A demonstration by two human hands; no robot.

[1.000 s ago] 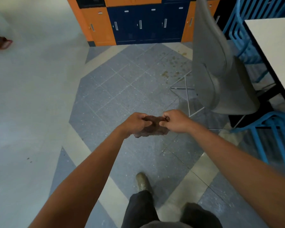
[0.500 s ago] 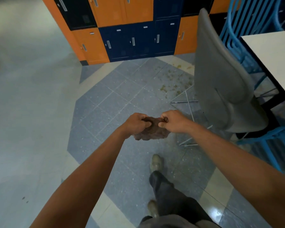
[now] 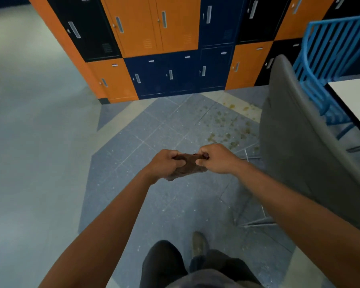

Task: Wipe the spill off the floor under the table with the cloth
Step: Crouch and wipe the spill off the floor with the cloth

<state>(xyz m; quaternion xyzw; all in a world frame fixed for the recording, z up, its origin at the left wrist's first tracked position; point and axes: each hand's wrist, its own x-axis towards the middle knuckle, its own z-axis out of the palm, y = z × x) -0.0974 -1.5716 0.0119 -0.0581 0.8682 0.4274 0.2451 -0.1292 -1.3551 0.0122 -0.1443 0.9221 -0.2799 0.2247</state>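
Note:
A bunched brown cloth [image 3: 187, 167] hangs between my two hands at chest height above the floor. My left hand [image 3: 166, 163] grips its left end and my right hand [image 3: 217, 158] pinches its right end. The spill [image 3: 227, 123] is a scatter of yellow-brown splotches on the blue-grey floor tiles, ahead and to the right of my hands, reaching to the grey chair. The white table [image 3: 355, 100] with a dark edge shows at the far right.
A grey chair [image 3: 295, 138] on thin metal legs stands right of the spill. Blue metal chairs [image 3: 328, 59] sit behind it by the table. Orange, navy and black lockers [image 3: 164, 48] line the wall ahead. My legs and a shoe [image 3: 197, 244] are below.
I have stepped forward: lockers, chair and spill are nearer and lower in view. Both hands keep the same grip on the cloth.

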